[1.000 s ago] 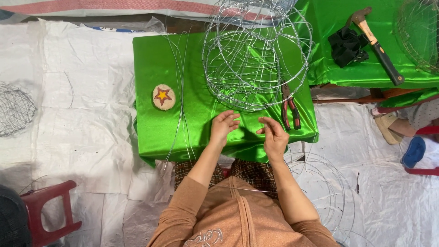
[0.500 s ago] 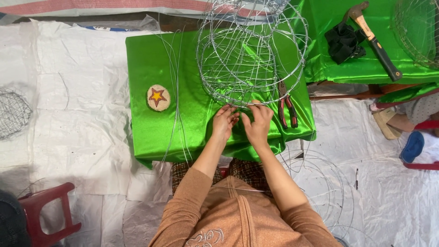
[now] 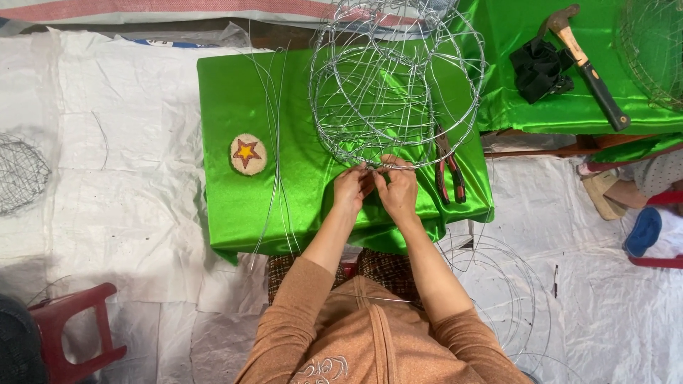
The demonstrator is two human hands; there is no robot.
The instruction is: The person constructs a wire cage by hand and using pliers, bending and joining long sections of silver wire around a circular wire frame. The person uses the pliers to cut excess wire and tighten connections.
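Observation:
A round wire basket frame [image 3: 398, 85] stands on a small table draped in green cloth [image 3: 235, 92]. My left hand [image 3: 351, 188] and my right hand [image 3: 398, 188] are side by side at the frame's near rim, fingers pinched on the wire there. Red-handled pliers [image 3: 449, 169] lie on the cloth just right of my right hand. Several long straight wires [image 3: 274, 156] lie across the cloth to the left, next to a small round patch with a star [image 3: 248, 153].
A second green-draped table [image 3: 569, 107] at the right holds a hammer [image 3: 587, 67], a black cloth [image 3: 538, 67] and another wire frame [image 3: 654, 50]. Wire hoops [image 3: 498, 284] lie on the white floor sheet. A wire basket [image 3: 21, 174] and a red stool [image 3: 67, 331] are at the left.
Both hands have come together from apart on the cloth and closed on the frame's near rim. The wire frame has shifted slightly.

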